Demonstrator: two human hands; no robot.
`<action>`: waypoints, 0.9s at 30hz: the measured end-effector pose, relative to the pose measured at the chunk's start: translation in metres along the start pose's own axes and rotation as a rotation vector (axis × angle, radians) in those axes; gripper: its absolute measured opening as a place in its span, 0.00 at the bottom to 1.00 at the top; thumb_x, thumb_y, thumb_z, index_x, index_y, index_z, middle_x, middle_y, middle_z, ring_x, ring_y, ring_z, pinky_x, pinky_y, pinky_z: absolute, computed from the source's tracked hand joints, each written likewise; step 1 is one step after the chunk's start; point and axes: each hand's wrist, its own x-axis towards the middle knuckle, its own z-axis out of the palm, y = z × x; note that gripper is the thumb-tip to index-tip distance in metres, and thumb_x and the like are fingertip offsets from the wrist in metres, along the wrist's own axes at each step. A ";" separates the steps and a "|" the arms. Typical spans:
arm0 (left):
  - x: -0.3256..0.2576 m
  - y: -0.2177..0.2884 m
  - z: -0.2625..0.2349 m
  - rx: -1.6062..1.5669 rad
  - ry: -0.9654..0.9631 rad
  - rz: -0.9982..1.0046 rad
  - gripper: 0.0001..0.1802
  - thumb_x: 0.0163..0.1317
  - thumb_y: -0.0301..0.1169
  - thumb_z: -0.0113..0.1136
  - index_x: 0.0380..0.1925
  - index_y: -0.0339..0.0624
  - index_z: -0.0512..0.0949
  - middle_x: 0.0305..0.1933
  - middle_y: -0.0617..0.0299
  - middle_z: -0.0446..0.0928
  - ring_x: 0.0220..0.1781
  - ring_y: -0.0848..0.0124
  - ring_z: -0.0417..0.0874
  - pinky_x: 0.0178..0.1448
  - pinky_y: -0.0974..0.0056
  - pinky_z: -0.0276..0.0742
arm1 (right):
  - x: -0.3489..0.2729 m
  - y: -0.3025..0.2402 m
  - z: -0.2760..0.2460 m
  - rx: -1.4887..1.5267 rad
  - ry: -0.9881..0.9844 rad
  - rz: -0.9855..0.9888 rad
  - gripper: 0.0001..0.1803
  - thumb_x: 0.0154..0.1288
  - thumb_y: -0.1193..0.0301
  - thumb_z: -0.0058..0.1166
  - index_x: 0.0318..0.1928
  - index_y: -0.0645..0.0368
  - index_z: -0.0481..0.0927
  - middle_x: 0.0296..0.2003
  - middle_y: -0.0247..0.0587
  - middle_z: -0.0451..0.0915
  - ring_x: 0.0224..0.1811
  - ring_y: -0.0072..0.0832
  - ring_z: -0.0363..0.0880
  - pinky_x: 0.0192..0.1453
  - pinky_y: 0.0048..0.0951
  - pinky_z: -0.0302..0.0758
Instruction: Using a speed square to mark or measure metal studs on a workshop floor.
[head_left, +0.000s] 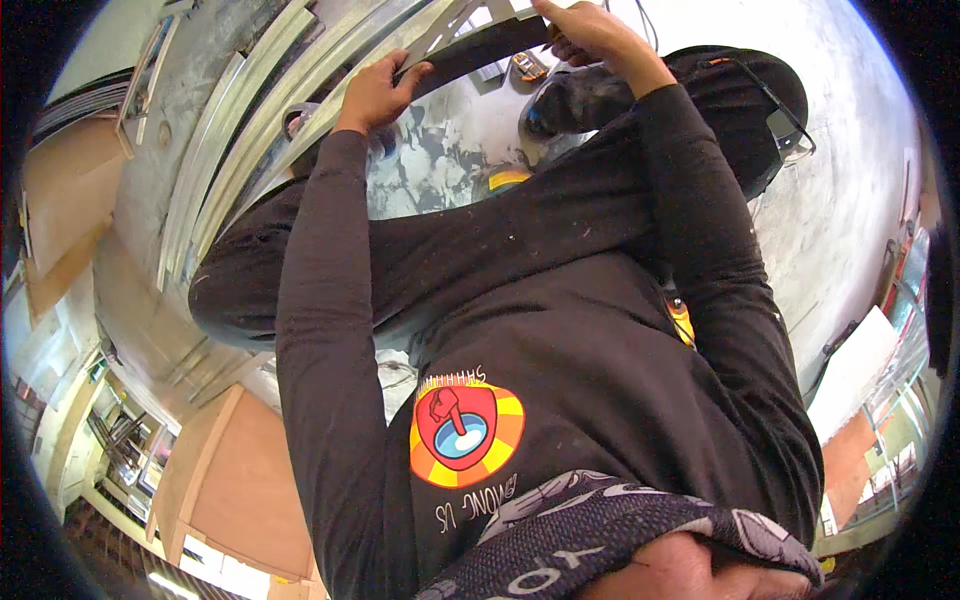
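My left hand [385, 92] is closed around the left end of a long dark flat strip [478, 54], its thumb lying on the near face. At the strip's other end my right hand [598, 40] is closed on it too, partly cut off by the top edge of the picture. Both arms reach forward over my bent legs. Along the strip's far side is a light grey piece with angular cut-outs [440, 30]; whether the two are one part I cannot tell. Beneath the strip, an orange and black tool [528, 67] lies on the paint-smeared floor.
Several long pale metal bars [225, 130] run beside my left knee. Between my legs lies a yellow object [508, 179], partly hidden. A large brown box [240, 485] stands at lower left, and a white panel [853, 375] leans at the right. Brown boards [70, 190] are at far left.
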 end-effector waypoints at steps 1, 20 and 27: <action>-0.001 0.004 -0.001 0.017 -0.017 -0.023 0.33 0.64 0.64 0.54 0.48 0.46 0.80 0.39 0.44 0.84 0.45 0.45 0.84 0.48 0.49 0.77 | -0.001 0.000 -0.002 0.001 -0.007 -0.010 0.32 0.72 0.48 0.51 0.23 0.65 0.80 0.17 0.37 0.74 0.17 0.27 0.71 0.23 0.33 0.69; -0.004 0.004 -0.032 -0.432 -0.303 -0.060 0.30 0.70 0.55 0.55 0.59 0.43 0.73 0.53 0.52 0.80 0.56 0.61 0.78 0.63 0.61 0.68 | 0.003 0.001 -0.015 0.239 -0.303 -0.523 0.32 0.65 0.61 0.64 0.58 0.77 0.75 0.51 0.54 0.82 0.53 0.37 0.81 0.62 0.35 0.76; -0.002 0.009 -0.028 -0.317 -0.208 -0.028 0.31 0.71 0.54 0.55 0.61 0.40 0.71 0.53 0.47 0.80 0.56 0.58 0.79 0.62 0.60 0.70 | 0.010 0.004 -0.010 0.330 -0.267 -0.488 0.30 0.65 0.63 0.64 0.59 0.75 0.75 0.52 0.52 0.82 0.54 0.36 0.81 0.64 0.35 0.75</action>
